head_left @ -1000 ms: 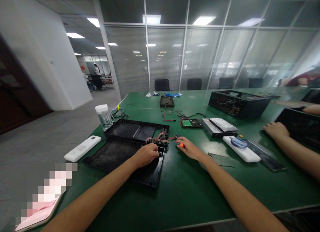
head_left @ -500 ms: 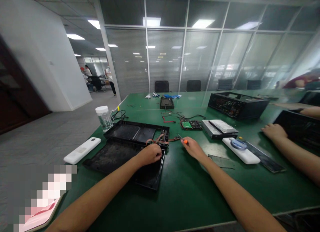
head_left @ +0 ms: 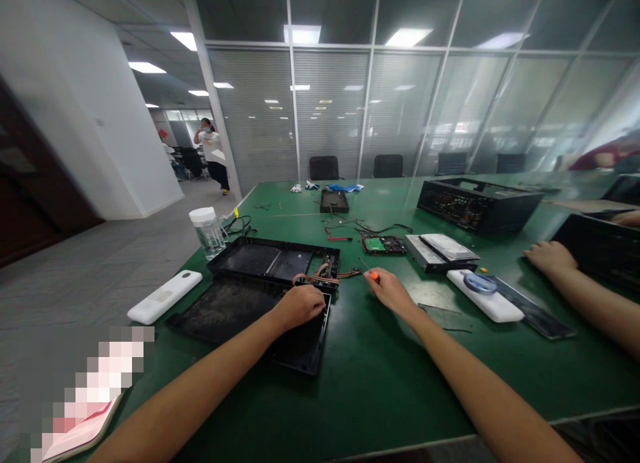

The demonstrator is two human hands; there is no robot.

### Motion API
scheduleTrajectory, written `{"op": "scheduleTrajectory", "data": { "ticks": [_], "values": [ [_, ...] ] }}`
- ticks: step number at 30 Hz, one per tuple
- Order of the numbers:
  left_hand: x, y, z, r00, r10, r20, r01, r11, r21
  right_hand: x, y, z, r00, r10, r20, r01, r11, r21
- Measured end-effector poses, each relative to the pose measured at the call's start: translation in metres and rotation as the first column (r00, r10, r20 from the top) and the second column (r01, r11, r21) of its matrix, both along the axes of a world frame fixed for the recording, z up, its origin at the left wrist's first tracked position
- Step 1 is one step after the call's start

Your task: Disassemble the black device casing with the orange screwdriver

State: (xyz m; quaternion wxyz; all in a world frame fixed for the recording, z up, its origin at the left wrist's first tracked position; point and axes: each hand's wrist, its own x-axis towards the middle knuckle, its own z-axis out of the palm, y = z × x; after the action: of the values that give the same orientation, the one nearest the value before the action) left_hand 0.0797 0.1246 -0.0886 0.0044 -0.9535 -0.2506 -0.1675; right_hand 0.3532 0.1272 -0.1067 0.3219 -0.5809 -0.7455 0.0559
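Observation:
My left hand (head_left: pixel 300 306) is closed and rests on the right end of a flat black plastic cover (head_left: pixel 240 316), its fingers curled around something I cannot make out. Just beyond it sits an open black case (head_left: pixel 273 258) with red and orange wires (head_left: pixel 320 276) spilling from its right end. My right hand (head_left: pixel 390 291) lies on the green table (head_left: pixel 370 370), pinched on a small screwdriver with an orange handle (head_left: pixel 373 274), its tip pointing towards the wires.
A white remote-like bar (head_left: pixel 165 296) and a clear jar (head_left: pixel 207 232) lie left. A green circuit board (head_left: pixel 383 244), a metal drive (head_left: pixel 440 251), a white bar with a blue ring (head_left: pixel 483 291) and a black chassis (head_left: pixel 475 203) lie right. Another person's hand (head_left: pixel 550 258) rests far right.
My right hand has slid slightly right and farther from me with the screwdriver. My left hand stays on the cover. A person has walked into view in the far-left corridor.

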Motion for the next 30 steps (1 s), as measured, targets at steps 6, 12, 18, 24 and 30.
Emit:
{"op": "scheduleTrajectory", "data": {
  "ticks": [6,12,18,24,30],
  "values": [
    [0.0,-0.002,0.002,1.0,-0.02,-0.025,0.02,1.0,0.0,-0.002,-0.003,0.005,0.999,-0.031,-0.013,0.03,0.999,-0.033],
    [-0.004,-0.001,0.005,0.994,-0.087,-0.063,0.088,0.996,0.007,0.0,-0.002,0.009,0.955,-0.071,-0.287,0.01,0.978,-0.207],
    [-0.007,0.0,0.005,0.994,-0.107,-0.038,0.105,0.994,-0.03,0.003,-0.007,0.031,0.848,0.001,-0.53,-0.081,0.989,-0.127],
    [-0.008,-0.002,0.007,0.997,0.047,0.063,-0.037,0.987,-0.154,-0.008,-0.025,0.05,0.77,0.044,-0.637,0.007,0.997,0.077],
    [-0.008,-0.002,0.008,0.996,0.035,0.077,-0.017,0.976,-0.217,-0.033,-0.038,0.038,0.872,0.03,-0.489,0.101,0.966,0.239]
  ]
}}
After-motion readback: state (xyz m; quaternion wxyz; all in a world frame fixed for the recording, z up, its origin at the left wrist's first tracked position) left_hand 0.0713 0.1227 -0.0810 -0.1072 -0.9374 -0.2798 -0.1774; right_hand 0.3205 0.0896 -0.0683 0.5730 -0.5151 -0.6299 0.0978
